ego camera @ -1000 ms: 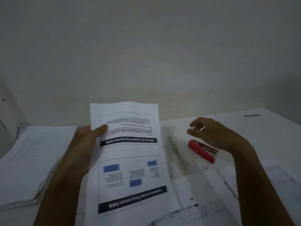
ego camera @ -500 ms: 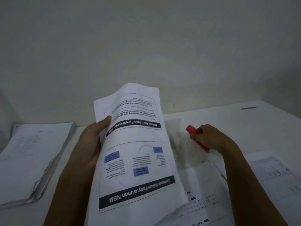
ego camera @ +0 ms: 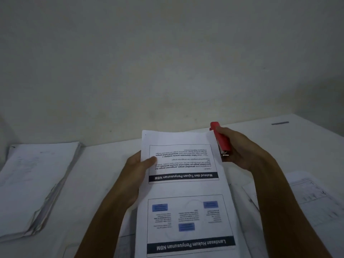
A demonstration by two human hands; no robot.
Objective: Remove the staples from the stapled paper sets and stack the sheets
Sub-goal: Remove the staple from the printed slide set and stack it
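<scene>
White table (ego camera: 96, 183) strewn with papers meets a bare wall (ego camera: 167, 62).

Got the paper set (ego camera: 184, 185) held up off the desk by its left edge, printed slides upside down to me: dark title bars, a few blue boxes. Red staple remover (ego camera: 220, 140) is upright right at its top right corner. Big stack of sheets (ego camera: 31, 185) sits far left, edges a bit ragged.
</scene>
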